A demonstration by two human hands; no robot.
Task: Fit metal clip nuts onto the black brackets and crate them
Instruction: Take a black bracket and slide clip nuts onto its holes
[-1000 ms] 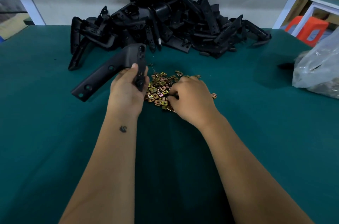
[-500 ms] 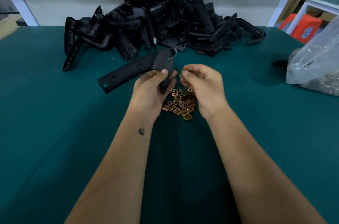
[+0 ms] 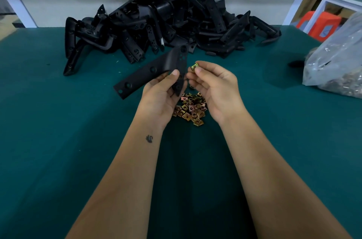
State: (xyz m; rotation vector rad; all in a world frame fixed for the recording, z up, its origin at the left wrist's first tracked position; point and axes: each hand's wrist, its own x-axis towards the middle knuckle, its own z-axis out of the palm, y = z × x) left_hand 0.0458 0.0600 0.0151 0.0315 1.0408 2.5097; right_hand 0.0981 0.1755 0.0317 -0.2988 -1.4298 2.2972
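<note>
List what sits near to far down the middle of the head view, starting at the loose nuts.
clip nut pile → left hand gripping bracket, right hand pinching one clip nut → heap of black brackets.

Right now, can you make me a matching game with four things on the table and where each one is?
Things:
1. black bracket
2. single clip nut
3. pile of clip nuts
4. clear plastic bag

Places:
A. at the table's right edge
B. pinched in the right hand
C. on the green table between the wrists
D. gripped in the left hand

Pairs: 1-D, 2-B, 3-C, 4-A
</note>
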